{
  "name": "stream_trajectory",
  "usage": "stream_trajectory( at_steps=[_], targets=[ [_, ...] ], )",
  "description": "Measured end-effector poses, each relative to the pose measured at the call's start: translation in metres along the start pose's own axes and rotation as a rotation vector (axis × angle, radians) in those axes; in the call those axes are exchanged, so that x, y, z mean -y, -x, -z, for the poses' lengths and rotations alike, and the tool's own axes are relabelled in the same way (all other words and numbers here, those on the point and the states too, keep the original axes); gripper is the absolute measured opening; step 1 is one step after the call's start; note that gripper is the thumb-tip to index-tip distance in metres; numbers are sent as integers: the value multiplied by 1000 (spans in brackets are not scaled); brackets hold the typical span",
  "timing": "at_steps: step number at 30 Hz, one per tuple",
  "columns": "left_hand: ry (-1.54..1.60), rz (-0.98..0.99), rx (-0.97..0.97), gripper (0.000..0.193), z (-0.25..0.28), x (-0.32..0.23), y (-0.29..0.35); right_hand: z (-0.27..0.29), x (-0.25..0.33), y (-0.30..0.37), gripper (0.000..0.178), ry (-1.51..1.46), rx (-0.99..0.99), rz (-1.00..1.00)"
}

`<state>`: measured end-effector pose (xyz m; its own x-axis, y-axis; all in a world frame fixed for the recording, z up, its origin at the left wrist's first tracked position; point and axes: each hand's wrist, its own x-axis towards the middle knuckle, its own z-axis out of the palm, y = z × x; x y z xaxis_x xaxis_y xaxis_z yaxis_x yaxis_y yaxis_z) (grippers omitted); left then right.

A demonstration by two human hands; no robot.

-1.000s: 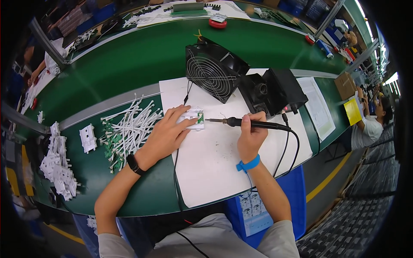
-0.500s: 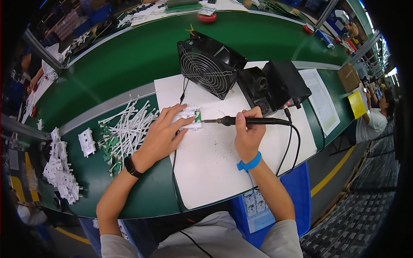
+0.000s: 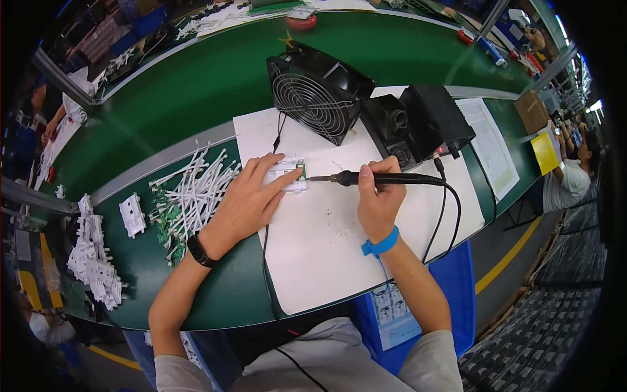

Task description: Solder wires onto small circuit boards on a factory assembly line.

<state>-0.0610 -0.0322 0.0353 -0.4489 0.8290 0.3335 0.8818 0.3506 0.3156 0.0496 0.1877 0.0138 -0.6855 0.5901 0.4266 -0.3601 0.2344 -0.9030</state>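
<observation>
A white plastic housing (image 3: 297, 186) with a small green circuit board (image 3: 301, 169) lies on the white sheet. My left hand (image 3: 253, 195) is spread over the housing's left part, its forefinger reaching onto the board and another finger touching the far edge. From the right, my right hand (image 3: 381, 199) grips a soldering iron (image 3: 411, 178) by its black handle. Its metal tip points left, close against the board's right side; whether it touches is too small to tell.
Beyond my hands stand a black fan (image 3: 317, 98) and a black soldering station (image 3: 431, 121). Left of the white sheet (image 3: 320, 268) lie piled white cables with green boards (image 3: 196, 189), a lone housing (image 3: 132, 215) and heaped housings (image 3: 95, 261). A blue bin (image 3: 460, 287) sits below the table's right edge.
My left forefinger has slid outward onto the circuit board. The soldering iron's tip has shifted slightly away from me along the housing's right edge.
</observation>
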Motion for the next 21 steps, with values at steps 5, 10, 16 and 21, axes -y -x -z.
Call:
stream_trajectory(
  at_steps=[5,10,16,21],
  targets=[
    [0,1,6,53,-1,2,0,0,0,2,19,-2,-28,10],
    [-29,14,19,54,-1,1,-1,-1,3,-1,20,22,-89,5],
    [-30,35,35,54,0,-1,-3,3,-1,0,20,-11,-45,7],
    [-4,46,30,51,1,-3,-4,-1,0,0,19,-24,-37,-7]
  ],
)
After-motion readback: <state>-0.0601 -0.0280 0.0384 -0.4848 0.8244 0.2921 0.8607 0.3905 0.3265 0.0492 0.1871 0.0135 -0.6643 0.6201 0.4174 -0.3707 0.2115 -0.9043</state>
